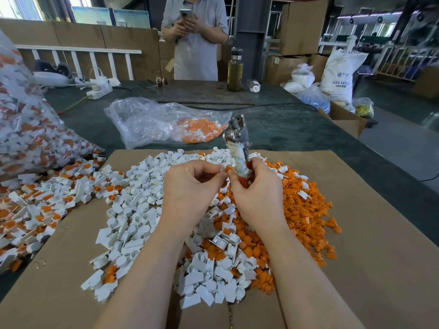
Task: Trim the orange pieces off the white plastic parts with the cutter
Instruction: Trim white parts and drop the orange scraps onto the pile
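While the small orange-and-white part [225, 169] is sitting pinched at the fingertips of the left hand [191, 186], it is lying just to the left of the cutter [238, 148], touching or nearly touching the wrapped handle rather than the blades. The cutter is standing almost upright, its long axis running from the right hand [255, 189] up and slightly away from the person, with the metal head at the top, well above the part. The right hand is curling round the red lower handles, and I cannot tell whether the blades are parted. Both hands are hovering close together, the left one nearer the part and carrying it, wrists angling inward above the piles. As I judge it, the coming cut is depending on the part travelling up to the cutter's head, or the head tipping down to it. Below the cutter, the pile of white parts [133, 210] is spreading to its left and the heap of orange pieces [306, 210] to its right, on a cardboard sheet [368, 269] covering the table [297, 129]. Beyond the cutter a clear plastic bag [152, 122] is lying, and farther off a person [196, 39] is standing holding a phone.
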Tool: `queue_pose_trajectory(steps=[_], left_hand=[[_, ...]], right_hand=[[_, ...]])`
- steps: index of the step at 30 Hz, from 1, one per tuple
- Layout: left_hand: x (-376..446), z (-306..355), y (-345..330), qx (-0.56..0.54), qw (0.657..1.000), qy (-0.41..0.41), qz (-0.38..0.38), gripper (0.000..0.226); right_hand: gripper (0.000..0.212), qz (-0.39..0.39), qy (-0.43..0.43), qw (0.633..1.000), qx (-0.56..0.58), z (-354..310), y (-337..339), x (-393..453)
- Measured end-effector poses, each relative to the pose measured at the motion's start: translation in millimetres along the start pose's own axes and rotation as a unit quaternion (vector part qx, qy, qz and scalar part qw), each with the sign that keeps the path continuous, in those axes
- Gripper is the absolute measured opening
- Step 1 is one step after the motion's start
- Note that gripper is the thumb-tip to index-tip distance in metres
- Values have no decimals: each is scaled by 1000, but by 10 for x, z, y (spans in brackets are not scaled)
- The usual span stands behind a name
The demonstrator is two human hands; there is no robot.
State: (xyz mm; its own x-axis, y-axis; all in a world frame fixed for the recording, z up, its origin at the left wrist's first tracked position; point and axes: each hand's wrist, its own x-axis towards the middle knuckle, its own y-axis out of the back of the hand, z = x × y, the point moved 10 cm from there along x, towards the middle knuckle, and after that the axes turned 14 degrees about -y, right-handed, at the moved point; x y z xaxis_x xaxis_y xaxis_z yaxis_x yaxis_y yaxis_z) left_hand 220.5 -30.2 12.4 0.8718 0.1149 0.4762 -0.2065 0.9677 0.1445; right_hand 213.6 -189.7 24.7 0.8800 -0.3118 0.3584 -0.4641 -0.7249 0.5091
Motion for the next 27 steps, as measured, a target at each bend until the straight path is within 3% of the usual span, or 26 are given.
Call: queue_pose_trajectory(steps=[7, 14, 22, 27], left_hand=[[24, -25, 25, 12, 1000, 5, 12, 15], [35, -127, 94, 10, 999, 26, 44, 15], [46, -206, 189, -126, 987, 42, 86, 6], [64, -179, 245, -156, 982, 29, 101, 9]], right_hand=[[11, -50, -12, 999, 6, 8, -85, 23], [17, -123, -26, 992, 20, 35, -206, 24], [9, -216, -64, 973, 52, 107, -236, 5], [6, -275, -60, 959, 35, 118, -308, -59]])
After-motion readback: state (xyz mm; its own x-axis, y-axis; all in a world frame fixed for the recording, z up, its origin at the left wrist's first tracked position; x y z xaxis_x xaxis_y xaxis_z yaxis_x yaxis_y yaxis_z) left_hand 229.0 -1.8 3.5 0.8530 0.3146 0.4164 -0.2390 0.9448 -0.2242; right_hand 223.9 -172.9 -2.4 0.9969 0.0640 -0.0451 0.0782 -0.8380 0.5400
